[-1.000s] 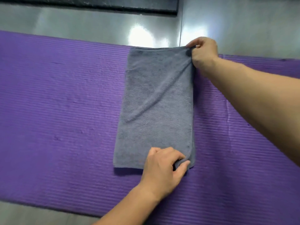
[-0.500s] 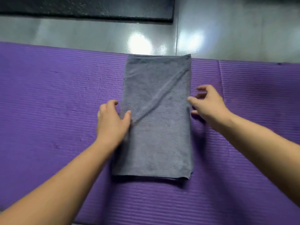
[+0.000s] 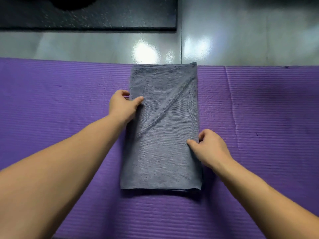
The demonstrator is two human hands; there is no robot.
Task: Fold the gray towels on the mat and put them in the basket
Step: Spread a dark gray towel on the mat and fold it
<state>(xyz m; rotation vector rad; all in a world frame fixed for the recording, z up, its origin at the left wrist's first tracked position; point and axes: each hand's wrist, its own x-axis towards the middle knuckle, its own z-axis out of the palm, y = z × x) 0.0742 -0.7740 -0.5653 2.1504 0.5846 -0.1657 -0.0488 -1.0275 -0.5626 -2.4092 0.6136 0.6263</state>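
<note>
Head view: towel [image 3: 164, 126] lies flat as a long folded strip mid-frame on the purple mat [image 3: 51, 100]. Its top end sits right at the mat's upper edge, touching or just over the shiny floor [image 3: 86, 47]; I cannot tell which. The left hand [image 3: 123, 106] grasps the towel's left edge above mid-frame, with the thumb on top and the fingers curled at the hem. The right hand [image 3: 209, 149] grasps the right edge lower down, with the thumb on the cloth and the fingers tucked at the side. No basket in view.

Risks, my read:
- **Skew:** the hands sit at staggered heights, so a fold from here likely goes crooked and the corners miss.
- **Crease:** one runs diagonally from upper right to lower left, and folding over it presses the wrinkle in.
- **Layers sliding:** at the bottom end an under layer peeks past the top one, and lifting by the sides could slide the layers further apart.
- **Missed layer:** I cannot tell if either grip catches all layers, and a missed one would droop or fall open.
- **Floor contact:** the top end could drag onto the floor if pulled up-frame.

Dark slab [image 3: 86, 12] in the upper left is well apart and no issue.
</note>
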